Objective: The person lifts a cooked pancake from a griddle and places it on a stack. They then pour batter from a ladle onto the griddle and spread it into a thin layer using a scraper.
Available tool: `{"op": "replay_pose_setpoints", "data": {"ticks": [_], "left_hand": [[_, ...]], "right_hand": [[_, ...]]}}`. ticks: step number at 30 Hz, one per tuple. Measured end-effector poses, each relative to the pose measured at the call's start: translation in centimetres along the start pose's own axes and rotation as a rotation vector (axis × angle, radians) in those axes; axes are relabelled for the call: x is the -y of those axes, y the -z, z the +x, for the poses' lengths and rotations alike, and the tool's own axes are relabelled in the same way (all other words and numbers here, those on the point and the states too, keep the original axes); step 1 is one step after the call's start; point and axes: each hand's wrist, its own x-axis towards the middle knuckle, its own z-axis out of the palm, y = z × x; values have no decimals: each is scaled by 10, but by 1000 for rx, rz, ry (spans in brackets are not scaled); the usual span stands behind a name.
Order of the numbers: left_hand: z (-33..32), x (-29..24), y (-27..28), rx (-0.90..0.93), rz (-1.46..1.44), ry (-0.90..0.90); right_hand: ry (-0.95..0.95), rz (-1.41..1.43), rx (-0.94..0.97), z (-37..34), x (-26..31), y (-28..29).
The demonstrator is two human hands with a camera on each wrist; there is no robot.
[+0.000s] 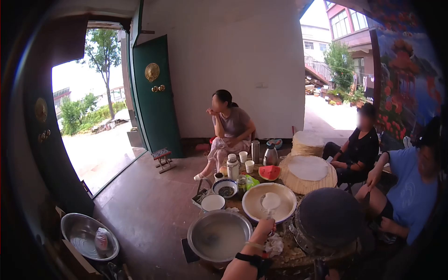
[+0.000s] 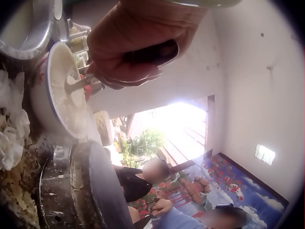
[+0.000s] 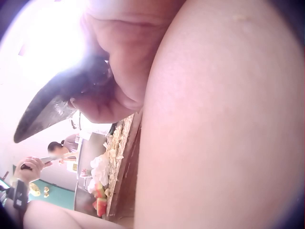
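My left hand (image 1: 264,227) grips the handle of a ladle (image 1: 270,202), and its dark handle end shows out of the fist in the left wrist view. The ladle's cup, coated in pale batter, is over the batter in a white enamel bowl (image 2: 42,93) with a blue rim. To the right of this bowl stands a round dark griddle (image 1: 331,217). My right hand (image 3: 121,57) holds a dark, flat-bladed scraper (image 3: 47,107), its fingers curled round the grip. In the head view the right hand is mostly hidden at the bottom edge.
A steel basin (image 1: 219,235) of cloudy liquid stands left of the batter bowl. Behind are a watermelon piece (image 1: 269,173), a thermos (image 1: 233,166) and a stack of flat pancakes (image 1: 308,168). Crumpled tissue (image 1: 274,244) lies by the griddle. Three people sit around.
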Motion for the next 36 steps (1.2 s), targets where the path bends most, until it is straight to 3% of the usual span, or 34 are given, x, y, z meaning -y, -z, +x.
{"op": "replay_pose_setpoints", "data": {"ticks": [12,18,22,27,34,36], "left_hand": [[10,9,1,-17,61,-121],[14,10,1,-23,59,-103],[12,7,2,-6,27,-92],[15,10,2,-17,30,-88],[14,10,1,-19,77,-91],[11,6,-1,-20,52,-77]], "right_hand": [[-279,295,19,-6,18,-18],[-217,101,34,0,18,-17],[-267,254,10,-8,38,-27],[-298,210,-3,-4,26,-15],[-325,79,-86,15,-12,17],[-288,-120,-111,23,-46,43]]}}
